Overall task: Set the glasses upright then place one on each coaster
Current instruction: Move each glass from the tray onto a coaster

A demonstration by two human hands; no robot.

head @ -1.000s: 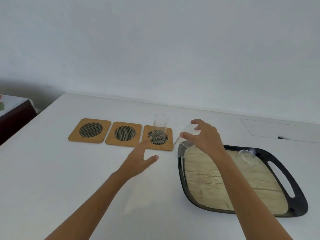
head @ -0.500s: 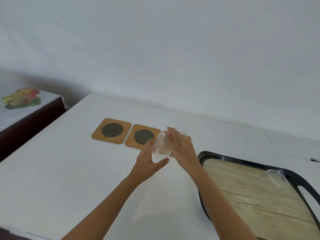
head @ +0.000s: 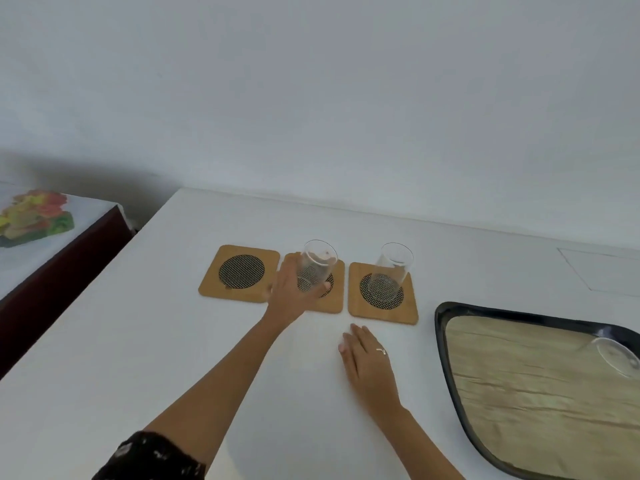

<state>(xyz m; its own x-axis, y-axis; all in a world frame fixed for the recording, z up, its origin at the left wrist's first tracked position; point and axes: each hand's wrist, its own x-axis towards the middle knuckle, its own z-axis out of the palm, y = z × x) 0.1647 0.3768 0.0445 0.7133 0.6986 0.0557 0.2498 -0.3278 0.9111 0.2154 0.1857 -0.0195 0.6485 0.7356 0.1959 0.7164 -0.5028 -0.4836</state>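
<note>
Three wooden coasters with dark mesh centres lie in a row on the white table. A clear glass (head: 390, 271) stands upright on the right coaster (head: 382, 294). My left hand (head: 292, 289) grips a second clear glass (head: 317, 266), nearly upright, on or just over the middle coaster (head: 334, 299). The left coaster (head: 239, 273) is bare. A third glass (head: 616, 355) lies on its side on the black tray (head: 450, 362) at the right edge. My right hand (head: 369, 362) rests flat on the table, fingers extended, holding nothing.
The tray has a wood-patterned floor and fills the right foreground. A second table (head: 41, 258) with a colourful item stands to the far left, beyond the table's left edge. A white wall runs behind the table.
The glass passed from my right hand to my left, which carried it to the middle coaster. My right hand let go and dropped to the table. The view shifted left.
</note>
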